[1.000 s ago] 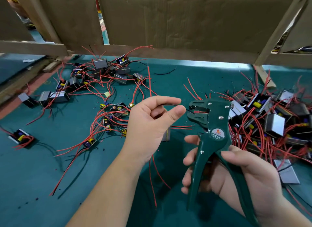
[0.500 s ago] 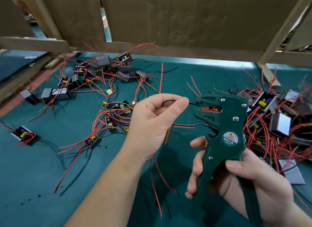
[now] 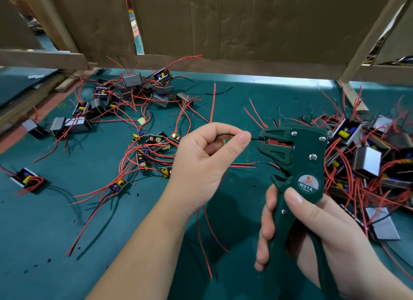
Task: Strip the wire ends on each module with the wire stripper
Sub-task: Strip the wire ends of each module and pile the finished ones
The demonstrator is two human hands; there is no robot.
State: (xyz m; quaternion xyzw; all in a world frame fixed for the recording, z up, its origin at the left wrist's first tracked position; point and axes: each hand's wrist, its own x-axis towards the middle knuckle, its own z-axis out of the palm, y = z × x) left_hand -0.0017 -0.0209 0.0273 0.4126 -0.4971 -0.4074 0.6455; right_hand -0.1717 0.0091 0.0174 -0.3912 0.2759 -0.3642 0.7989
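Note:
My left hand (image 3: pixel 207 163) pinches a thin black wire (image 3: pixel 225 134) between thumb and forefinger, and the wire's tip reaches into the jaws of the green wire stripper (image 3: pixel 292 159). My right hand (image 3: pixel 312 228) is wrapped around the stripper's handles. The module that the wire belongs to is mostly hidden behind my left palm; its red wires (image 3: pixel 204 239) hang down below my wrist, and one red wire (image 3: pixel 213 103) sticks up behind the hand.
A heap of modules with red wires (image 3: pixel 368 163) lies at the right of the green mat (image 3: pixel 44 232). More modules (image 3: pixel 134 94) are scattered at the back left and centre (image 3: pixel 156 148). Cardboard and wooden rails (image 3: pixel 223 60) close off the back.
The stripper has shifted right and slightly down. My left hand followed it rightward, keeping the black wire's end in the jaws. The upright red wire rose behind the hand.

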